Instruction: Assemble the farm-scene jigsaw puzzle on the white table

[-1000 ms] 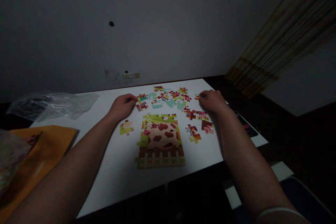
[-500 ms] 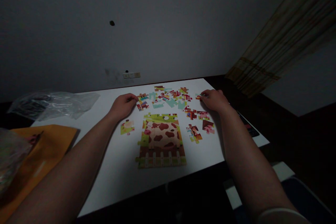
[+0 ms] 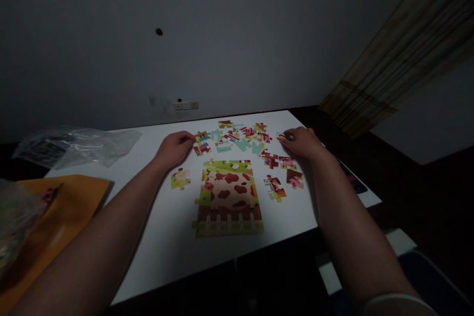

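A partly joined jigsaw block (image 3: 228, 196) with a brown-spotted cow and a white fence lies in the middle of the white table (image 3: 163, 237). Behind it, loose puzzle pieces (image 3: 240, 138) are scattered. My left hand (image 3: 173, 149) rests on the table at the left end of the scatter, fingers curled, fingertips at a small colourful piece (image 3: 202, 137). My right hand (image 3: 301, 142) lies at the right end, fingers curled onto a small piece (image 3: 281, 137). A single green piece (image 3: 180, 178) lies left of the block. A few pink and red pieces (image 3: 283, 175) lie to its right.
A clear plastic bag (image 3: 76, 145) lies at the table's far left. An orange envelope (image 3: 55, 227) and a crinkled wrapper (image 3: 13, 222) sit at the near left. A dark flat object (image 3: 351, 177) lies by the right edge. A wall socket (image 3: 186, 105) is behind the table.
Both hands stay almost still at the ends of the scattered pieces. The view has shifted slightly.
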`<state>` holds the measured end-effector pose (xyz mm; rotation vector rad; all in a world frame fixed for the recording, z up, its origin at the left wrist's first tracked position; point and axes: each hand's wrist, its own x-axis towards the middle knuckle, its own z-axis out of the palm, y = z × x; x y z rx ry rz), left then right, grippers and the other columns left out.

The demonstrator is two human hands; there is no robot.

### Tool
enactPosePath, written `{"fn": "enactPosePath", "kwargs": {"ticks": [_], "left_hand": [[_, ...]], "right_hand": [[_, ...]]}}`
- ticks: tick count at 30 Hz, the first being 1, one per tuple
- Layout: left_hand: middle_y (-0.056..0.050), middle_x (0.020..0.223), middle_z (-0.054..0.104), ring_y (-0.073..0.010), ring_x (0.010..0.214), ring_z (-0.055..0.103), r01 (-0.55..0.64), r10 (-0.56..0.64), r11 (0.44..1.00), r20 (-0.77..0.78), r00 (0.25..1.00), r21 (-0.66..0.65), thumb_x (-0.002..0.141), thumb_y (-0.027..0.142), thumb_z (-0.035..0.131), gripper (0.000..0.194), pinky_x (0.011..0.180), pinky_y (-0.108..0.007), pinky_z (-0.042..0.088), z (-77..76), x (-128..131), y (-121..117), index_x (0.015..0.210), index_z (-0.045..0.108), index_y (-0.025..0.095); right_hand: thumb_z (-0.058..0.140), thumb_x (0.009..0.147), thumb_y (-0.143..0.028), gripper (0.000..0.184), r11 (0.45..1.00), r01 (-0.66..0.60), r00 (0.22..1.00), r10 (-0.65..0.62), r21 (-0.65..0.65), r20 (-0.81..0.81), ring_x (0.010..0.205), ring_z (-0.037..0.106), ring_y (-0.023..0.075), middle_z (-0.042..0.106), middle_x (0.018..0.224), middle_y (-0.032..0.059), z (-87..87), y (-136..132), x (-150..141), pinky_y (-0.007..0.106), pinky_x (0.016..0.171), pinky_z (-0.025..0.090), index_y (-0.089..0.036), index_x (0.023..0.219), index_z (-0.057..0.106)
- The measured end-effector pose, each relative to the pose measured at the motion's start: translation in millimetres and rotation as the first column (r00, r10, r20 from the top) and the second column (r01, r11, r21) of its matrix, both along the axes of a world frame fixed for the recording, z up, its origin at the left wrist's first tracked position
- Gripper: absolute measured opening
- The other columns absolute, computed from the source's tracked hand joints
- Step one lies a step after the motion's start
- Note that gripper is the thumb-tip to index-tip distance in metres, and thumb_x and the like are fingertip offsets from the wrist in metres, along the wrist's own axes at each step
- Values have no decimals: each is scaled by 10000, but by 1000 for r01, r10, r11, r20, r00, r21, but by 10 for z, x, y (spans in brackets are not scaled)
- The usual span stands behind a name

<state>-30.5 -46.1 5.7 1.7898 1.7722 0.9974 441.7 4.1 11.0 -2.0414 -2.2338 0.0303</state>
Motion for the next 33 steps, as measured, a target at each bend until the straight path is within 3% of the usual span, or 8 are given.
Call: {"fn": "enactPosePath", "kwargs": {"ticks": [7, 15, 19, 24, 26, 29, 31, 33], "left_hand": [[-88, 977, 846, -292, 913, 739, -1, 1, 1000, -7, 1000, 2, 824, 435, 649, 288, 904, -426, 562, -4, 2, 0, 932, 836, 243], [-88, 988, 852, -308, 932, 744, 16, -15, 1000, -26, 1000, 22, 817, 471, 638, 325, 901, -428, 550, -29, -25, 12, 948, 835, 249], [-88, 1012, 857, -308, 950, 755, 20, -20, 1000, -17, 1000, 14, 819, 477, 637, 334, 925, -426, 553, -39, -34, 22, 957, 834, 245], [-94, 978, 848, -311, 909, 745, 17, -16, 1000, -42, 999, 21, 823, 510, 632, 366, 891, -425, 555, -57, -50, 40, 949, 842, 238], [-98, 992, 851, -313, 915, 745, 12, -11, 1000, -46, 999, 15, 820, 523, 640, 376, 896, -427, 554, -56, -52, 41, 955, 844, 237], [-103, 1014, 855, -324, 938, 745, 7, -7, 1000, -45, 999, -4, 818, 529, 647, 378, 908, -436, 550, -41, -46, 36, 963, 842, 239], [-105, 1007, 854, -330, 939, 744, 7, -8, 1000, -44, 999, -8, 817, 530, 642, 373, 910, -443, 548, -29, -39, 35, 955, 837, 243], [-102, 1004, 854, -337, 946, 747, 3, -3, 1000, -49, 999, -8, 809, 524, 640, 361, 919, -449, 548, -20, -34, 39, 942, 835, 251]], "right_hand": [[729, 1015, -479, 606, 999, 2, 995, 2, 42, -96, 1354, 683, 418, 759, 1459, 195, -37, -36, 6, 526, 1136, 533, -219, 1563, 715], [711, 1006, -345, 434, 998, -39, 985, 45, 41, -168, 1286, 716, 361, 791, 1392, 157, -58, 3, -9, 501, 1158, 537, -233, 1417, 796], [741, 963, -311, 470, 997, -59, 971, 70, 53, -227, 1257, 721, 342, 756, 1399, 176, -38, -8, -35, 463, 1135, 548, -217, 1422, 781], [723, 972, -303, 379, 983, 25, 926, 47, 184, -374, 1151, 732, 320, 746, 1338, 170, 59, -19, -52, 456, 1050, 586, -242, 1339, 798], [736, 958, -324, 331, 920, 146, 848, 74, 365, -524, 1093, 734, 307, 762, 1259, 156, 77, 32, -20, 478, 1018, 599, -228, 1267, 800], [779, 920, -405, 323, 704, 420, 651, 206, 573, -730, 1005, 737, 279, 756, 1096, 99, 91, 131, 72, 485, 940, 629, -201, 1171, 771], [779, 928, -464, 325, 572, 562, 531, 304, 597, -791, 991, 744, 263, 734, 1049, 70, 117, 163, 148, 456, 891, 647, -208, 1124, 741], [723, 975, -535, 327, 493, 658, 419, 387, 568, -821, 986, 759, 252, 714, 1056, 63, 166, 155, 221, 407, 815, 659, -228, 1085, 695]]}}
